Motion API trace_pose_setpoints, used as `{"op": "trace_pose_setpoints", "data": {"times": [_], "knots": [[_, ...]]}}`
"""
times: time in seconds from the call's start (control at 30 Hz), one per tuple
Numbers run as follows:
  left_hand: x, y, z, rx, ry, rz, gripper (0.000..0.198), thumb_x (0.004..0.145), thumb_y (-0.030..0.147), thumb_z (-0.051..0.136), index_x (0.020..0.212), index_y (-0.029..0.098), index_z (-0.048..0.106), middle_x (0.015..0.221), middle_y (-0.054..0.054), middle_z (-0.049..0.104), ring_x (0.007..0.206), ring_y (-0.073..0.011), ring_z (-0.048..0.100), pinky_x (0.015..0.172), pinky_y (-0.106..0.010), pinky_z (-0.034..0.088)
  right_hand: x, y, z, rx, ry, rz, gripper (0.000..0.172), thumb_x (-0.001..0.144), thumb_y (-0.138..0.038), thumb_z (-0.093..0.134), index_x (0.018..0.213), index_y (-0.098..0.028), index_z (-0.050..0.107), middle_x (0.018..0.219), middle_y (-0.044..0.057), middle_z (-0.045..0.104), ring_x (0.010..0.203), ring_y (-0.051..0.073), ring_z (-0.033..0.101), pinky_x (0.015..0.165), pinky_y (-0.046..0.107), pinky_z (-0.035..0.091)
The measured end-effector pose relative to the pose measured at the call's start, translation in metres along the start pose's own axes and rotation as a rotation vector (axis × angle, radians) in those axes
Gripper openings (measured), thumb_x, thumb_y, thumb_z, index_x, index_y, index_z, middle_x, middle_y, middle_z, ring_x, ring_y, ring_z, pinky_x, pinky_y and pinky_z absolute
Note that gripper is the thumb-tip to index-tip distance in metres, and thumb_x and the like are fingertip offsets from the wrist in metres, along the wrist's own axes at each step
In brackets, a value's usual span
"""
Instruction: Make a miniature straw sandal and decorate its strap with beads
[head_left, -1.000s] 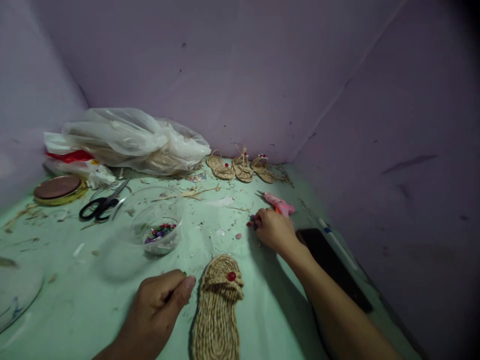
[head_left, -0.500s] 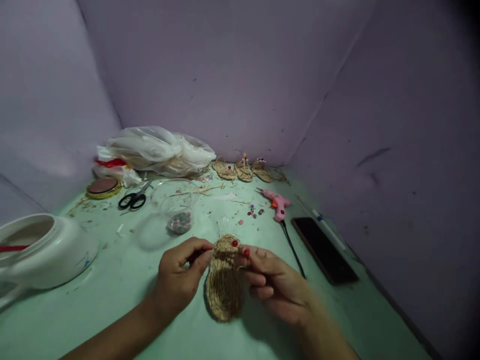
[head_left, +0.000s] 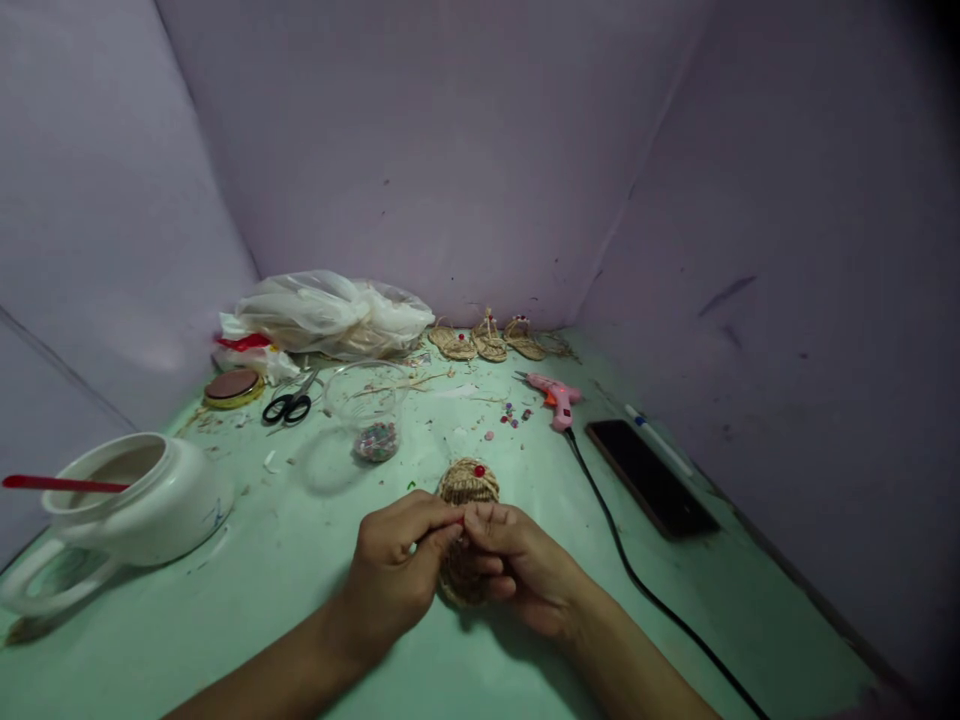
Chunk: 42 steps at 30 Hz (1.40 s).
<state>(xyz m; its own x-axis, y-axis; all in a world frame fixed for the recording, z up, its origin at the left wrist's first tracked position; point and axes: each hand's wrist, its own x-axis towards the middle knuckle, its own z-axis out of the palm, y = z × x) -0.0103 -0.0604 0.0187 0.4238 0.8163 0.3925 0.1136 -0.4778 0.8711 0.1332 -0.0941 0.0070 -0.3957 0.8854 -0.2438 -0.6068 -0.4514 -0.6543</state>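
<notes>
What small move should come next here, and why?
Probably settle the small red piece into a single grip: the left hand and right hand meet at it, fingertips together, over the woven sandal, so neither seems free.

Craft corner (home or workshop, unclear): glue gun (head_left: 557, 393), scissors (head_left: 299, 396), beads (head_left: 376, 442), woven sandals (head_left: 490, 347) on table (head_left: 225, 615).

"Right hand (head_left: 529, 565)?"
"Moved from the loose beads (head_left: 527, 414) to above the sandal (head_left: 469, 482), now meeting the left hand (head_left: 401, 560); red bead (head_left: 460, 520) pinched at their fingertips."
"Left?"
"Shifted from the sandal's side to over it."
</notes>
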Motion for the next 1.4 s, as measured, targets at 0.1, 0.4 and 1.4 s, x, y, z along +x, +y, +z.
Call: {"op": "trace_pose_setpoints", "data": {"times": [0.1,0.4,1.4], "knots": [[0.003,-0.001,0.001,-0.201,0.033,-0.216,0.010,0.071,0.016,0.063,0.068,0.017,0.072,0.056,-0.003,0.064,0.052,-0.0136,0.057,0.052,-0.023,0.044,0.000,-0.001,0.000,-0.032,0.047,-0.041,0.026,0.071,-0.033,0.070,0.063,-0.012,0.057,0.043,-0.007,0.040,0.036,0.001,0.022,0.032,0.014,0.014],[0.009,-0.005,0.005,-0.873,0.042,-0.727,0.026,0.053,0.029,0.081,0.064,0.011,0.066,0.052,0.002,0.059,0.034,-0.0012,0.041,0.038,-0.015,0.026,-0.002,0.001,0.006,-0.517,0.447,-0.549,0.014,0.062,-0.026,0.075,0.070,-0.017,0.068,0.064,0.000,0.064,0.058,0.011,0.054,0.055,0.024,0.042],[0.007,-0.007,0.002,-0.764,-0.091,-0.725,0.029,0.052,0.033,0.080,0.054,0.010,0.062,0.048,0.001,0.057,0.036,-0.0034,0.042,0.039,-0.017,0.024,-0.002,0.007,0.006,-0.748,0.357,-0.773,0.013,0.074,-0.016,0.062,0.076,-0.023,0.073,0.073,0.003,0.067,0.070,0.016,0.062,0.068,0.031,0.047]]}}
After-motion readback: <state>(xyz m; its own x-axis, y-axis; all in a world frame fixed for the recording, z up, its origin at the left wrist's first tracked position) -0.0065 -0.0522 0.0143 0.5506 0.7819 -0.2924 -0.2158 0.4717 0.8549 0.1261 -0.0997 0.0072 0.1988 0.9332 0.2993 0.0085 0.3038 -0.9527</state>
